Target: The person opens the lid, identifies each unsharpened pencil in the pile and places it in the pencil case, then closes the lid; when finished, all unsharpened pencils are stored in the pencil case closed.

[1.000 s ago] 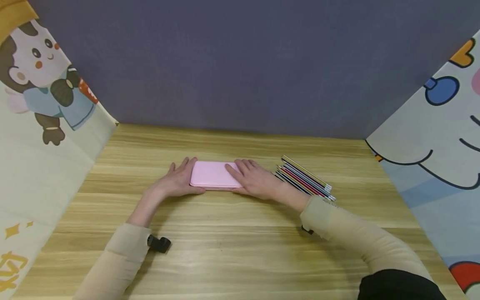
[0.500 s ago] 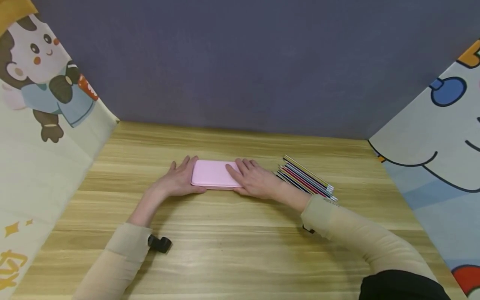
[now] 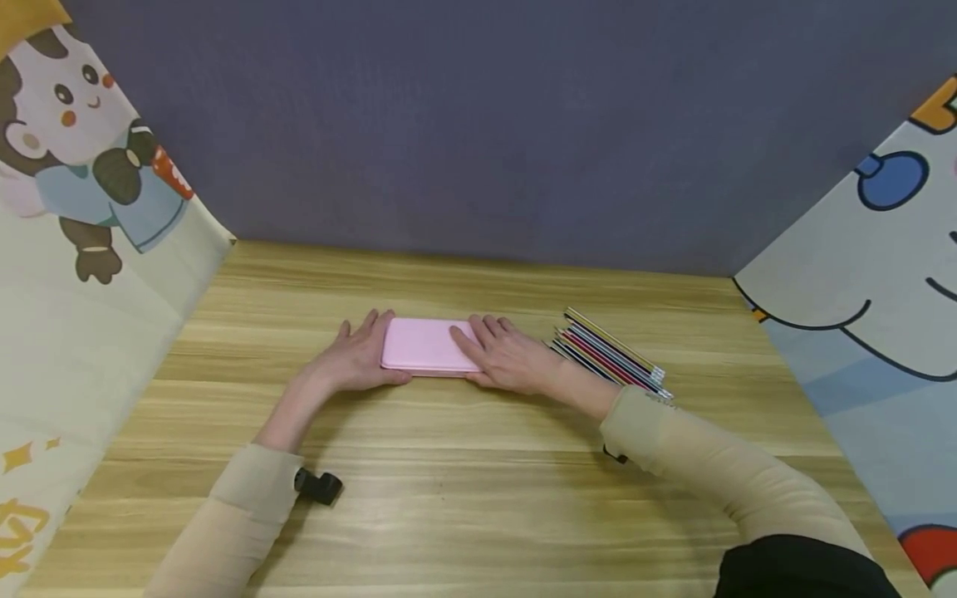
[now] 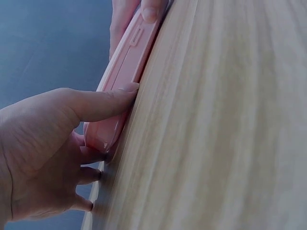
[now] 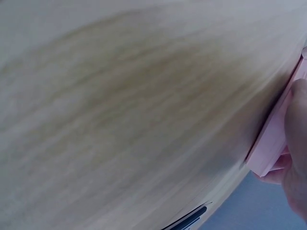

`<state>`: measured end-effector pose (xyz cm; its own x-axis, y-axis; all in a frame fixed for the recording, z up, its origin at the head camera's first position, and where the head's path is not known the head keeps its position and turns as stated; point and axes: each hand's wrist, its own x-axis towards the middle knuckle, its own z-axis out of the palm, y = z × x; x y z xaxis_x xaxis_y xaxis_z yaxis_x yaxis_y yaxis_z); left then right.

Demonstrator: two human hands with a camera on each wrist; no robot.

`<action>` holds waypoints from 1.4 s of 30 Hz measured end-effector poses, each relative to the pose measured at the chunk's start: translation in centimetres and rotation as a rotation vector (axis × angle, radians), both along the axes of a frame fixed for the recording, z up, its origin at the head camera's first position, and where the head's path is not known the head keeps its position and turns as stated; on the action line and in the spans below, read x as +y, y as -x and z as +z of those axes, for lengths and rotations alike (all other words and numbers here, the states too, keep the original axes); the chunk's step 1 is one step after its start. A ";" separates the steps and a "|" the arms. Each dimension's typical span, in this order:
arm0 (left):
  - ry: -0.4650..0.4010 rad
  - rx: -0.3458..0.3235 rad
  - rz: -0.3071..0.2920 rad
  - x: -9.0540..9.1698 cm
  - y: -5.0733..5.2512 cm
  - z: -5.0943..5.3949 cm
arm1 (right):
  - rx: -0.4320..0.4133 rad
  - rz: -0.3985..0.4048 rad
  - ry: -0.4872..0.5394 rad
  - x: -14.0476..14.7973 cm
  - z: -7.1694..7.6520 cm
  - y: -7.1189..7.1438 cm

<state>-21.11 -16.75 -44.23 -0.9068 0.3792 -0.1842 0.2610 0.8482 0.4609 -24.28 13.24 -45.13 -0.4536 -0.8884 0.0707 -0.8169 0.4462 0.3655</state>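
A closed pink case [image 3: 424, 345] lies flat on the wooden table, a hand at each end. The left hand [image 3: 357, 359] holds its left end; in the left wrist view that hand [image 4: 45, 148] has its thumb against the front side of the case [image 4: 125, 67], other fingers spread around the end. At the right end, the right hand [image 3: 514, 359] grips with its thumb at the front edge and fingers over the top. The right wrist view shows part of this hand [image 5: 296, 143] on the case [image 5: 268, 146]; most of its fingers are hidden there.
Several pencils [image 3: 609, 353] lie in a loose bundle right of the case, partly behind the right forearm. A dark panel [image 3: 478, 133] stands along the table's back edge, with printed panels at the left [image 3: 134, 332] and right [image 3: 837, 282]. Small black devices are on both wrists.
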 end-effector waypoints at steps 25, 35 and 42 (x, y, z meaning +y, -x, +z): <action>0.056 0.004 -0.003 0.2 -0.7 0.3 | -0.033 0.008 0.005 -0.1 0.3 -0.2; 0.077 0.015 -0.005 0.2 -0.8 0.5 | -0.024 0.002 0.009 -0.2 0.5 -0.3; 0.106 0.019 0.003 0.4 -0.9 0.6 | -0.054 0.004 0.015 -0.3 0.8 -0.3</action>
<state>-20.19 -16.36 -43.68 -0.9117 0.3552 -0.2063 0.2657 0.8930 0.3634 -24.01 12.91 -44.37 -0.4532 -0.8894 0.0597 -0.8374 0.4477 0.3136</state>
